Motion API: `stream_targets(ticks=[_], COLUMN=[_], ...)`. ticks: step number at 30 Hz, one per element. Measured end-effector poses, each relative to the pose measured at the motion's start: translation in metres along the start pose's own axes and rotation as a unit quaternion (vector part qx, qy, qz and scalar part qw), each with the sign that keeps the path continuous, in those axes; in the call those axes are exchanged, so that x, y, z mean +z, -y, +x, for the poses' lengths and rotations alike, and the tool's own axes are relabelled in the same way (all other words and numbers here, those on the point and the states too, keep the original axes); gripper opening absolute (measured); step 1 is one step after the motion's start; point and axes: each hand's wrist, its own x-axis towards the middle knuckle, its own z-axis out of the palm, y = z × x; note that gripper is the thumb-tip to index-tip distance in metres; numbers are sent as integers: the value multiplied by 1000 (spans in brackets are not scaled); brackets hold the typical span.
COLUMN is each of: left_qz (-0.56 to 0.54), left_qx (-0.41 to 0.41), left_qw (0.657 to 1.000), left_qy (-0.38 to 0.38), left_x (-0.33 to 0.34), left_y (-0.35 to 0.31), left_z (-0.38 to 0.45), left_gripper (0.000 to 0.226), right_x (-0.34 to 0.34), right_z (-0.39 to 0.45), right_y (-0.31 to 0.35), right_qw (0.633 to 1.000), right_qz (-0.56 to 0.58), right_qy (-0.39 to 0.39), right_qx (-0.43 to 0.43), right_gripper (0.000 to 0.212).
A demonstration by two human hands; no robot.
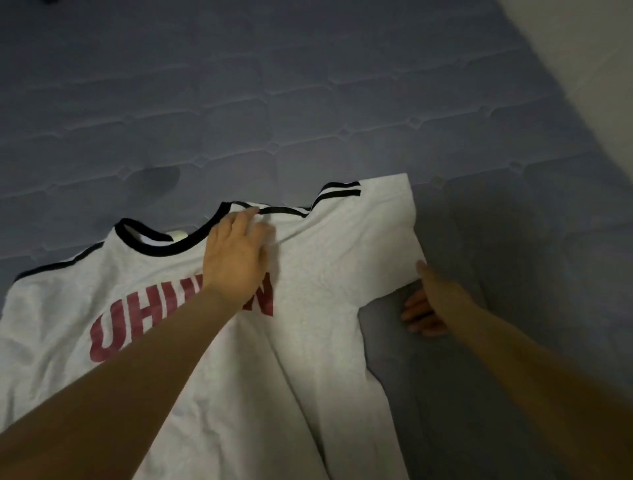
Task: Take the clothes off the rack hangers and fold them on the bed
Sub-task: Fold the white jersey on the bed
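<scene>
A white T-shirt (329, 260) with a black collar, black shoulder stripes and red letters lies front up on the blue quilted bed (308, 102). My left hand (236, 253) lies on the shirt just right of the collar, fingers bunching the cloth at the shoulder seam. My right hand (428, 301) holds the lower edge of the right sleeve, thumb on top and fingers curled underneath. My left forearm covers part of the red lettering.
A pale wall or bed side (589, 68) runs along the upper right. Bare mattress stretches beyond the shirt and to its right. Something dark (51, 1) shows at the top left edge.
</scene>
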Motion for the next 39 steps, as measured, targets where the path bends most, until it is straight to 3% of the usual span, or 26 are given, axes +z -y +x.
stream_targets(ticks=[3, 5, 8, 11, 14, 16, 18, 19, 22, 25, 27, 30, 33, 36, 39], left_qz=[-35, -56, -72, -108, -177, -198, -215, -228, -223, -130, -106, -179, -276, -423, -533], left_qx=[29, 9, -46, -81, -168, -211, -231, -217, -94, 55, 52, -31, -94, -205, -293], left_qw=[999, 998, 992, 990, 968, 956, 948, 949, 970, 987, 986, 960, 937, 871, 780], left_qy=[2, 39, 94, 32, -57, -51, -40, -30, 31, 74, 116, 214, 192, 141, 146], left_x=[10, 18, 19, 11, -2, -7, -7, -4, 4, 17, 26, 38, 32, 13, -11], left_y=[-14, -16, -6, 0, 5, 8, 1, -6, -43, -74, -90, -106, -105, -102, -100], left_z=[38, 56, 69, 78, 97, 112, 121, 123, 121, 112, 102, 90, 88, 93, 108], left_gripper=[45, 48, 36, 25, 22, 22, 29, 32, 35, 43, 43, 42, 30, 23, 43], right_x=[19, 30, 40, 40, 42, 46, 48, 47, 44, 40, 40, 42, 49, 56, 61], right_z=[-4, -3, 0, 5, 11, 13, 12, 10, 10, 12, 14, 17, 13, 5, -5], right_y=[-8, -7, -7, -15, -28, -33, -32, -30, -21, -16, -16, -19, -19, -19, -16], right_qw=[993, 973, 941, 930, 920, 921, 911, 902, 869, 851, 850, 856, 882, 904, 887], right_qz=[97, 217, 328, 361, 384, 374, 395, 416, 482, 513, 513, 501, 438, 295, 144], right_qy=[60, 74, 69, 22, -40, -60, -56, -44, -4, 17, 19, 10, -67, -160, -176], right_qx=[-10, -33, -48, -56, -71, -93, -106, -106, -111, -110, -114, -125, -159, -266, -403], right_gripper=[56, 37, 29, 14, 26, 28, 14, 11, 37, 38, 38, 33, 16, 24, 33])
